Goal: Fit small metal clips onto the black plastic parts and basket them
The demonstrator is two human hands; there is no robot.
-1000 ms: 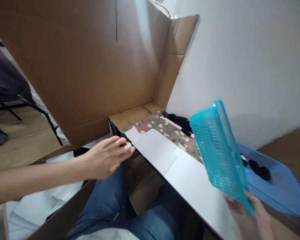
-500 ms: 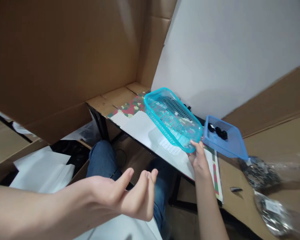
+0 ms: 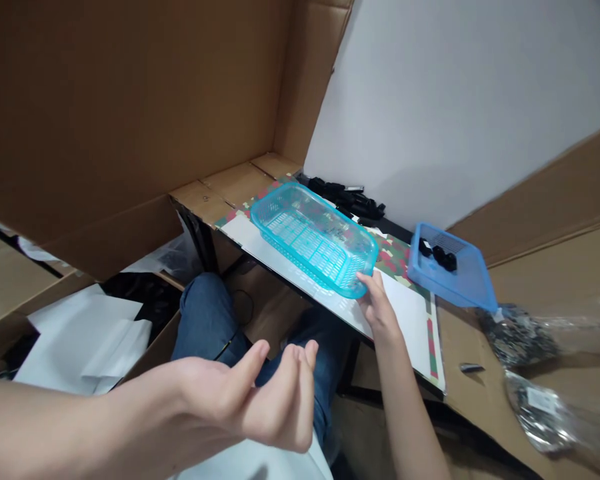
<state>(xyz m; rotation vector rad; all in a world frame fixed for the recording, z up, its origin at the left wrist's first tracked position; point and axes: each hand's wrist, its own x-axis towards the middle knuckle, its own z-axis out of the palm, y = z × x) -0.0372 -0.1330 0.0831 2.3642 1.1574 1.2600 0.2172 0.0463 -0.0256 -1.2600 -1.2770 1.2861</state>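
A turquoise plastic basket with a perforated floor is over the white sheet on the table; no contents show in it. My right hand grips the basket's near right corner, fingers over the rim. My left hand hangs palm up in front of the table, fingers curled but apart, and nothing lies in it. Beyond the right hand stands a blue plastic basket with several black pieces inside.
Black items are piled along the table's back edge. Clear plastic bags of small parts and a dark pointed object lie on cardboard at the right. Cardboard walls enclose the left. White papers fill a box at lower left.
My right hand has moved the turquoise basket left and lowered it toward the white sheet, uncovering the black pile behind. My left hand is nearly unchanged.
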